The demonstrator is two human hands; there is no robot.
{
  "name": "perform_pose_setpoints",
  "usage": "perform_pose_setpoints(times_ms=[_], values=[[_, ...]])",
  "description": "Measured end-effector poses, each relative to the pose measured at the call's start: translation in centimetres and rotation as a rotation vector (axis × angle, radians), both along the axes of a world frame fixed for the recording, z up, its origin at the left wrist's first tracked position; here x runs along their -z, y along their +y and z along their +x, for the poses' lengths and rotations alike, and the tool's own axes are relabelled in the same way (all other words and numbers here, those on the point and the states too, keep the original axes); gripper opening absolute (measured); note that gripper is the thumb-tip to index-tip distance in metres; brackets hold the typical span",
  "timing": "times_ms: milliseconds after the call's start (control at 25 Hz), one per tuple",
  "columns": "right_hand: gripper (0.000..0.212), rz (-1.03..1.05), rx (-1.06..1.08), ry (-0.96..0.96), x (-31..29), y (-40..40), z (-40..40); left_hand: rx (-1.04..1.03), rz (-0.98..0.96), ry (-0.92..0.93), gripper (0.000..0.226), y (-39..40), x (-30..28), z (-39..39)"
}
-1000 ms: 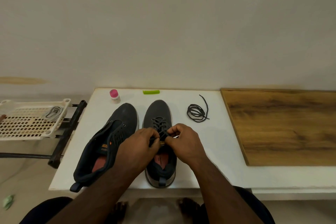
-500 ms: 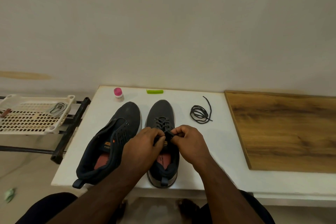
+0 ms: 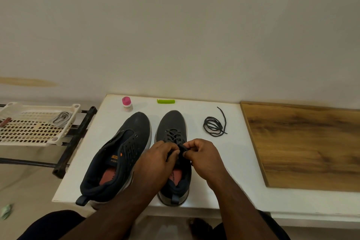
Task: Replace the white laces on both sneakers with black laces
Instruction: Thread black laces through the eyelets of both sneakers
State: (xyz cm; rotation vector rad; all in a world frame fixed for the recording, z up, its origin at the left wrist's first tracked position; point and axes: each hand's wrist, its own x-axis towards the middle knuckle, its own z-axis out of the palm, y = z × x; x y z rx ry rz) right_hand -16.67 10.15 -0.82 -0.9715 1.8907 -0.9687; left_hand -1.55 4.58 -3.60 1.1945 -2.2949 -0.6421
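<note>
Where hands (image 3: 183, 154) meet, lace (image 3: 182, 147) hides.

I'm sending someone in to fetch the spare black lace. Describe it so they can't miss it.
Start at the white table against the wall, with two dark sneakers side by side. The spare lace lies on the tabletop right of the right sneaker, before the wooden board. It is the only loose black coil there; the pale laces sit in the tray off to the left.

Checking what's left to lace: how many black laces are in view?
2: one laced in the right sneaker, pinched by both hands; one coiled black lace lying loose on the white table beside it.
</note>
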Motion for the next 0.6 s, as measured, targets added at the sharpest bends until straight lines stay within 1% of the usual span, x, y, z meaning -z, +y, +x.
perform_pose_setpoints(times_ms=[320,480,520,600], values=[[0.021,-0.004,-0.009,0.007,-0.41,0.06,0.15,-0.072,-0.024,-0.055,0.014,0.40,-0.49,-0.24],[0.020,-0.018,-0.022,-0.014,-0.56,0.27,0.17,-0.034,-0.014,-0.084,0.018,0.53,-0.51,-0.44],[0.022,-0.017,-0.028,-0.042,-0.60,0.29,0.05,-0.034,-0.007,-0.081,0.018,0.56,-0.52,-0.47],[0.031,-0.013,-0.007,-0.183,-0.71,0.32,-0.21,-0.056,-0.017,-0.088,0.016,0.48,-0.60,-0.43]])
